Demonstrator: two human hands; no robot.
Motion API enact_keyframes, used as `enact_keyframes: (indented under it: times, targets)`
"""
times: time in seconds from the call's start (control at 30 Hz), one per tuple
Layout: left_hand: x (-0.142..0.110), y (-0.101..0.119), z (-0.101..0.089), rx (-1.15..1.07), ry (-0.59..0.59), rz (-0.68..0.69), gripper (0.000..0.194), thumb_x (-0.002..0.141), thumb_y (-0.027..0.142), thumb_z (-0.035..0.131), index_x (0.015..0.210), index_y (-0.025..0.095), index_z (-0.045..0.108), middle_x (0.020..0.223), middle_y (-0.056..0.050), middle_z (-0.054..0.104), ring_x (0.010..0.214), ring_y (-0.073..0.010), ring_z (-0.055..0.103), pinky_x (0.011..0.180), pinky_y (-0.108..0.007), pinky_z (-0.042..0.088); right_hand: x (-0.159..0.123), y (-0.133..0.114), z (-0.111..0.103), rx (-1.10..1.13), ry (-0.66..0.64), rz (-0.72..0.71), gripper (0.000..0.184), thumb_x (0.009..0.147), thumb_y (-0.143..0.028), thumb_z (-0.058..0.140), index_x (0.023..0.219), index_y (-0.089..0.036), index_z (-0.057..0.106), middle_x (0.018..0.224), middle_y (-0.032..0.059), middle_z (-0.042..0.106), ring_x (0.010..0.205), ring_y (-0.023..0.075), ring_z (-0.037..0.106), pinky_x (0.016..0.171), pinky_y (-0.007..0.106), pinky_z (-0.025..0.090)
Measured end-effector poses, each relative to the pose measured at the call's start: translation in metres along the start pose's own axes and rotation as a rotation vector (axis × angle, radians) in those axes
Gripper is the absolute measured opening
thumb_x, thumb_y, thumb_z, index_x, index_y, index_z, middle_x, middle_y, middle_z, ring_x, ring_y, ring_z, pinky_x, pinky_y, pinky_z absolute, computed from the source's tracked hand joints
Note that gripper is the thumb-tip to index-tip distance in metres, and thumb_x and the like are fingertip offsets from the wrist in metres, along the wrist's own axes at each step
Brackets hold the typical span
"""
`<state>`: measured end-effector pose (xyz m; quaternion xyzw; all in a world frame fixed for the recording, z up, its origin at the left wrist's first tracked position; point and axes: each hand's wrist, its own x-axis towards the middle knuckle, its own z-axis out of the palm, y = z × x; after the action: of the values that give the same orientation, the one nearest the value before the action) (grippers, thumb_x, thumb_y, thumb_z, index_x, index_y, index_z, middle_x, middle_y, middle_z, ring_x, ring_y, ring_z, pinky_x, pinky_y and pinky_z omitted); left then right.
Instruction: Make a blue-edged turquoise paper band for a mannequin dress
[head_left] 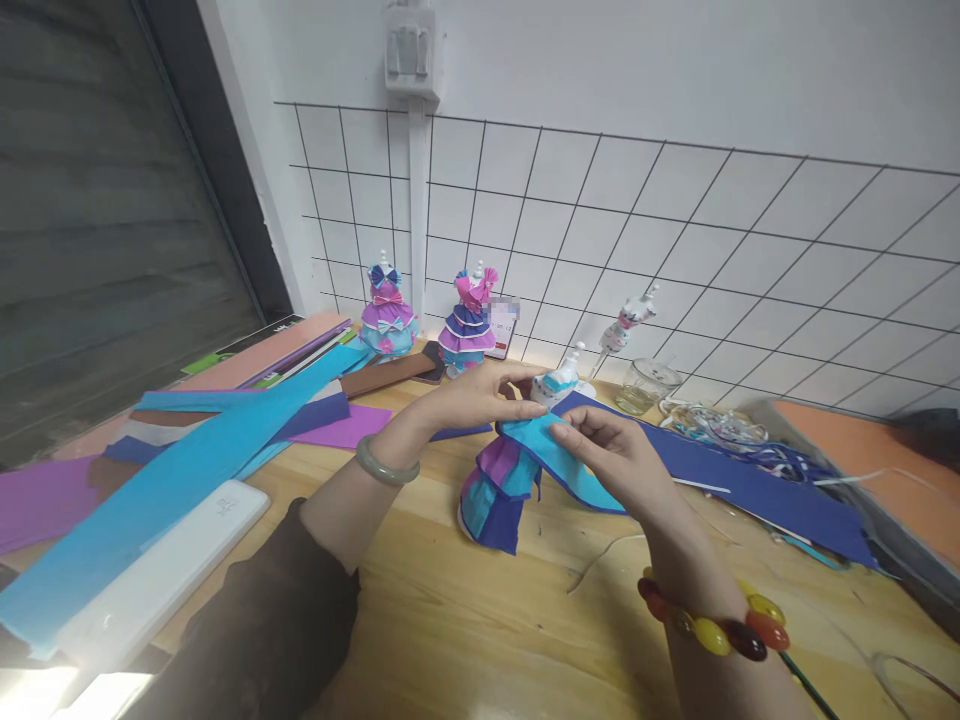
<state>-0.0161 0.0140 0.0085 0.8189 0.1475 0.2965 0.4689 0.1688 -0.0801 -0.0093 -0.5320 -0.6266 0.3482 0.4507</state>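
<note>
In the middle of the table a small white dress-form mannequin [553,388] leans over, dressed in a tiered paper skirt [491,495] of purple, turquoise and dark blue. My left hand [495,392] is at its waist, thumb pressing on the upper end of a turquoise paper strip [589,480] with a dark blue edge. The same strip is pinched between the thumb and fingers of my right hand [611,445], and its free end hangs down to the right. Part of the mannequin's waist is hidden behind my left fingers.
Two dressed mannequins [388,310] [469,325] stand by the grid wall, beside a phone [500,330]. A bare mannequin [630,320], a glass jar [649,385] and tangled cords [724,435] lie farther right. Crepe paper strips [202,450] and a white power bank [169,570] cover the left side.
</note>
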Motion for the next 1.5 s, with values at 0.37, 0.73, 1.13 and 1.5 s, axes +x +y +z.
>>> enact_keyframes:
  times: [0.37,0.73,1.13,1.5]
  targets:
    - [0.0,-0.004,0.004,-0.03,0.043,-0.048,0.065,0.075,0.023,0.067,0.135,0.021,0.043,0.106,-0.009,0.058,0.09,-0.0156,0.056,0.077,-0.033,0.047,0.001,0.002,0.002,-0.182,0.166,-0.04,0.029,0.073,-0.048,0.065,0.077,-0.019,0.064,0.072,0.0023,0.062,0.059,0.012,0.05,0.05,0.024,0.036]
    - [0.001,0.003,0.008,-0.135,-0.04,0.006,0.035,0.078,0.019,0.059,0.112,0.014,0.061,0.099,-0.007,0.063,0.08,-0.0125,0.058,0.069,-0.025,0.046,-0.003,-0.005,0.003,-0.262,0.235,-0.108,0.025,0.074,-0.043,0.066,0.079,-0.019,0.07,0.076,0.0032,0.069,0.071,0.0175,0.06,0.064,0.029,0.044]
    - [0.002,0.006,0.012,-0.049,0.002,0.005,0.039,0.075,0.013,0.055,0.113,0.014,0.061,0.09,-0.005,0.063,0.079,-0.0125,0.056,0.065,-0.023,0.044,0.0,0.0,0.004,-0.253,0.183,-0.129,0.027,0.077,-0.045,0.062,0.079,-0.019,0.068,0.072,0.0026,0.064,0.067,0.0157,0.056,0.057,0.027,0.041]
    - [0.004,0.002,0.014,-0.09,0.029,-0.003,0.037,0.076,0.017,0.059,0.112,0.012,0.06,0.087,-0.005,0.062,0.074,-0.0108,0.055,0.062,-0.023,0.043,-0.001,-0.001,0.002,-0.229,0.187,-0.083,0.027,0.076,-0.044,0.064,0.081,-0.018,0.069,0.075,0.004,0.067,0.072,0.0184,0.06,0.061,0.028,0.043]
